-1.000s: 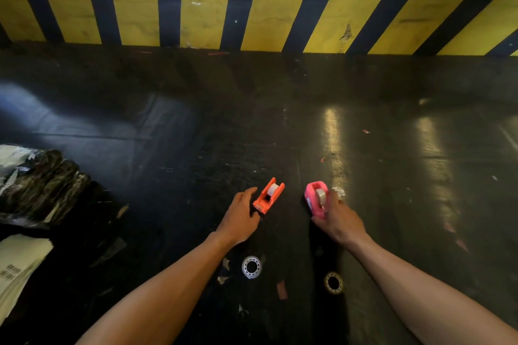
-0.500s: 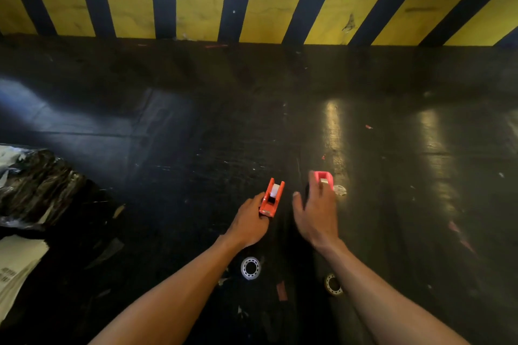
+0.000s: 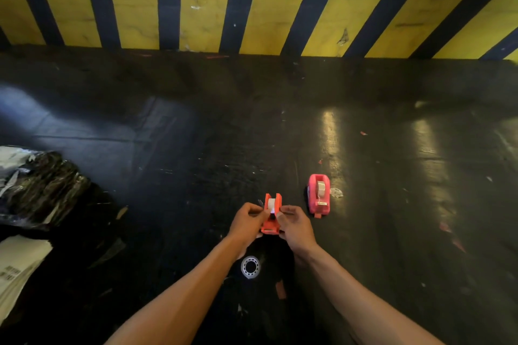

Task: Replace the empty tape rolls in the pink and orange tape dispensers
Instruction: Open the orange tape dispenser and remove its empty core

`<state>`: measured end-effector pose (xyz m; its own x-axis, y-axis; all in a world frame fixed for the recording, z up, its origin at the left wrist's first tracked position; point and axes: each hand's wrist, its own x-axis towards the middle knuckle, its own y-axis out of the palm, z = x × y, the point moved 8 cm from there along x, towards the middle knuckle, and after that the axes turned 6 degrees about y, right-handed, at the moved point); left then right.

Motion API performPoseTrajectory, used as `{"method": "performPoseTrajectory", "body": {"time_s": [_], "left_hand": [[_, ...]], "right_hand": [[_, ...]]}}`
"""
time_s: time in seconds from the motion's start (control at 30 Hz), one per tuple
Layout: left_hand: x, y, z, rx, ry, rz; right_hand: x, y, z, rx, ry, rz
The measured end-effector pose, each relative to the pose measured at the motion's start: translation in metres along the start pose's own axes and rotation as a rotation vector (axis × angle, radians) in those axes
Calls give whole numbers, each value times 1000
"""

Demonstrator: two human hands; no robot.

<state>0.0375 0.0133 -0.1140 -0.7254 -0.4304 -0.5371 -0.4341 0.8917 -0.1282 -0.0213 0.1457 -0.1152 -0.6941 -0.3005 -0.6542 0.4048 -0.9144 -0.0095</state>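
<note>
Gripping the orange tape dispenser (image 3: 271,214) from both sides, the two hands are meeting at the centre of the view above the dark floor (image 3: 196,148). The left hand (image 3: 248,221) is closing its fingers against the dispenser's left wall, thumb and forefinger pinched near the roll; the right hand (image 3: 294,228) is curling in the same manner against the right wall. Neither hand is showing an open palm. A white tape roll (image 3: 271,203) is sitting between the dispenser's two raised side walls, and the cutter end is pointing toward the person. Whether the dispenser is resting on the floor or is being held just above it cannot be told.

The pink tape dispenser (image 3: 319,195) is standing alone on the floor to the right of the hands, near them but apart, with a greyish roll (image 3: 321,187) seated in it and its cutter end facing the person. A small pale scrap (image 3: 336,192) is lying just beside its right side.

A clear ring-shaped empty core (image 3: 250,267) is lying flat on the floor between the forearms, close under the left wrist. A small reddish scrap (image 3: 280,289) is lying near it.

At the left edge, black plastic wrapping (image 3: 42,187) and a white printed sheet (image 3: 16,269) are lying on the floor. A yellow-and-black striped kerb (image 3: 266,22) is running across the far side.
</note>
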Motion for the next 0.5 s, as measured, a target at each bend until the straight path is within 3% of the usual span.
{"method": "performPoseTrajectory", "body": {"time_s": [0.27, 0.5], "left_hand": [[-38, 1, 8, -359, -126, 183], [-53, 1, 9, -292, -58, 187]], "right_hand": [[-32, -7, -1, -9, -11, 134], [-52, -6, -16, 168, 30, 185]]}}
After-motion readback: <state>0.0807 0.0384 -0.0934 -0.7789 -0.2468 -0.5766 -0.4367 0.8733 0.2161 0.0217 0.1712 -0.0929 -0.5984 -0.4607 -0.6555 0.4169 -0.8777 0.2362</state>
